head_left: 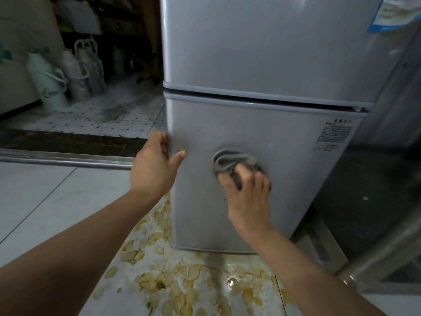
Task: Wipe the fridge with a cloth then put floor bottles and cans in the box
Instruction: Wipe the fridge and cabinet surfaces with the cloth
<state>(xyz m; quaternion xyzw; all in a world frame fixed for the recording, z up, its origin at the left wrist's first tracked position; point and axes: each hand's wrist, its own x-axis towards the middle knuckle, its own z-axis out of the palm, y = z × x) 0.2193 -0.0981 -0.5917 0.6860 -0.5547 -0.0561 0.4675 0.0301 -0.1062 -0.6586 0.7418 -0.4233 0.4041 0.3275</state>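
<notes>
Fridge (two doors): left hand grips its edge, right hand clutches one cloth

Pale floor tiles fill the lower left of the frame, blotched with yellowish stains along the bottom centre. A dark threshold strip crosses the left middle; beyond it lies a speckled floor. At upper left stand a pale green flask and whitish jugs. A metal pipe slants across the lower right.
</notes>
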